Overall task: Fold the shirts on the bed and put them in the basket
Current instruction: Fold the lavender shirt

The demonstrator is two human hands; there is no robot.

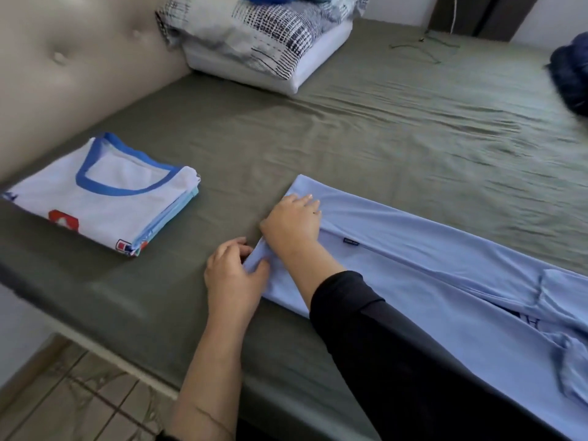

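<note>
A light blue shirt [429,262] lies on the bed, folded lengthwise into a long strip that runs from the middle to the lower right. My left hand [232,275] pinches the strip's near left corner between thumb and fingers. My right hand [292,221] lies flat on the strip's left end, fingers straight, pressing the cloth down. A small stack of folded shirts [105,198], topped by a white one with a blue collar, sits at the left of the bed. No basket is in view.
The bed [366,132] has a grey-green sheet and a padded beige headboard [73,58] at the left. Pillows [264,46] are stacked at the back. A dark blue garment [571,78] lies at the far right edge. Tiled floor [79,399] shows below left.
</note>
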